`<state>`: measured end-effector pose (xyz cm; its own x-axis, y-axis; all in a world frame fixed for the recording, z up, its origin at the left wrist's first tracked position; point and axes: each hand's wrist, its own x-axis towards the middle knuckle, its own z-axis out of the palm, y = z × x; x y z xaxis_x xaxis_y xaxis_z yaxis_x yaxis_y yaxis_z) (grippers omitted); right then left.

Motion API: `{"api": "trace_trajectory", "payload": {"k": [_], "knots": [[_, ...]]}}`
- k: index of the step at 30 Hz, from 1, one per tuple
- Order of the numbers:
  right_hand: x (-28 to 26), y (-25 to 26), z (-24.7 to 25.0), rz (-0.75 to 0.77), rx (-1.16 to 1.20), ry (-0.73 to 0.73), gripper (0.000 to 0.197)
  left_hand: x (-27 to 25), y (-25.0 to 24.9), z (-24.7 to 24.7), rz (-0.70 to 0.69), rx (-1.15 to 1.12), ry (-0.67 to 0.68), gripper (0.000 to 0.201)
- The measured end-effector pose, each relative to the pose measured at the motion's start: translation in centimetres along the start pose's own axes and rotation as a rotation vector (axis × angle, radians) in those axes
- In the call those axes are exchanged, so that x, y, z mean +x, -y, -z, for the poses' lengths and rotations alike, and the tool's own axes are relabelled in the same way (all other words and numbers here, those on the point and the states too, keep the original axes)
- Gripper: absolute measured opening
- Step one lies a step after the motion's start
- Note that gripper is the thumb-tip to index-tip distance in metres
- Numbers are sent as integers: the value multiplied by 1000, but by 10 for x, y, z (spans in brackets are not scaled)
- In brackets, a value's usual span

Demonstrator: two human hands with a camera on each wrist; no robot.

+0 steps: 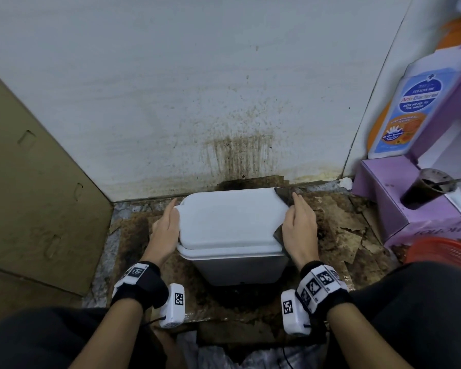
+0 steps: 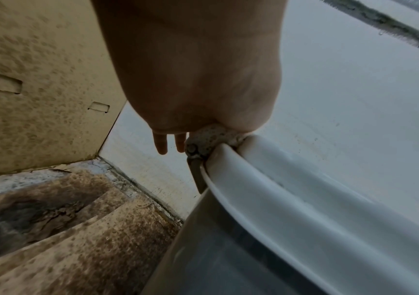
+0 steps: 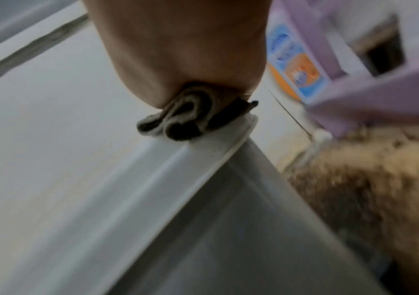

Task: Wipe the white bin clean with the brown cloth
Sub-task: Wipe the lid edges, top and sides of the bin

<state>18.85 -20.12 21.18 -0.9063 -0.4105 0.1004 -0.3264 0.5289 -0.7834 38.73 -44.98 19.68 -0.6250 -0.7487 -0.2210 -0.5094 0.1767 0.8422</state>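
Note:
The white bin [image 1: 229, 222] stands with its lid down on stained floor by the wall. My left hand [image 1: 165, 227] rests against the lid's left edge with fingers straight; in the left wrist view the palm [image 2: 190, 79] sits on the speckled hinge [image 2: 205, 137] of the bin [image 2: 304, 209]. My right hand [image 1: 301, 225] lies flat along the lid's right edge and presses the brown cloth [image 1: 282, 198] onto it. In the blurred right wrist view the cloth [image 3: 185, 117] is bunched under the palm [image 3: 178, 49] on the bin's rim [image 3: 203, 151].
A cardboard panel [image 1: 32, 182] leans at the left. The wall [image 1: 224, 102] behind is streaked brown. At the right stand a purple box [image 1: 383, 198] with a dark cup [image 1: 429, 190], a wash bottle [image 1: 410, 110] and an orange basket [image 1: 442, 251]. Torn stained cardboard [image 1: 343, 230] covers the floor.

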Motion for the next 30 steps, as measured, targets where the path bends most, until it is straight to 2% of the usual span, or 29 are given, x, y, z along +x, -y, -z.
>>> {"api": "trace_trajectory", "payload": {"k": [2, 6, 9, 12, 15, 19, 22, 27, 30], "knots": [[4, -1, 9, -152, 204, 50, 45, 1, 1, 1, -4, 4, -5, 64], [12, -15, 17, -358, 370, 110, 46, -5, -9, -4, 30, 174, -29, 62], [13, -21, 19, -424, 542, 133, 46, -7, -17, -8, 86, 353, -131, 76], [12, -20, 20, -431, 657, 154, 49, -12, -32, -16, 104, 437, -232, 80], [10, -22, 17, -453, 763, 124, 49, -23, -59, -32, -70, 514, -241, 77], [6, -15, 13, -481, 887, 123, 50, -37, -93, -64, -332, 499, -115, 65], [2, 1, 6, -469, 941, 172, 54, -43, -111, -84, -466, 448, -58, 61], [0, 28, 0, -516, 1073, 320, 50, -38, -119, -90, -512, 489, -52, 65], [-4, 40, -13, -525, 1177, 430, 24, -36, -116, -79, -502, 574, -72, 68]]}}
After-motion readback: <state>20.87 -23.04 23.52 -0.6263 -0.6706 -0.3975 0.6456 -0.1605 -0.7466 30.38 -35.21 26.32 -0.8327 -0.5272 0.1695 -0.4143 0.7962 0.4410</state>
